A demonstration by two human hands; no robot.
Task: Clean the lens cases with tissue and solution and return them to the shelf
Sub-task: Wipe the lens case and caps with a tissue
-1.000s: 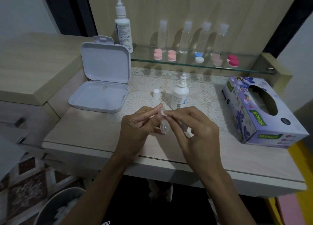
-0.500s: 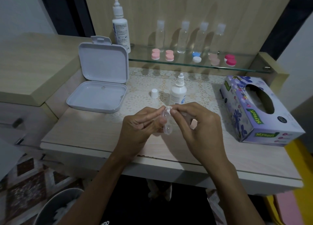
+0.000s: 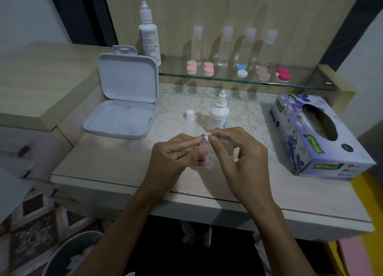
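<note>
pinching the clear lens case [image 3: 205,153] in my left hand [image 3: 172,159], long axis upright; my right hand [image 3: 238,151] pinches tissue [image 3: 206,136] at its top; desk edge [image 3: 207,194] just below.

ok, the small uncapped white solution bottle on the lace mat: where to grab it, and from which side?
Grip the small white solution bottle round its wide body, below the narrow nozzle. It stands upright and uncapped, so keep it vertical. Come from the right: the loose white cap sits left of it and both hands work in front.
</note>
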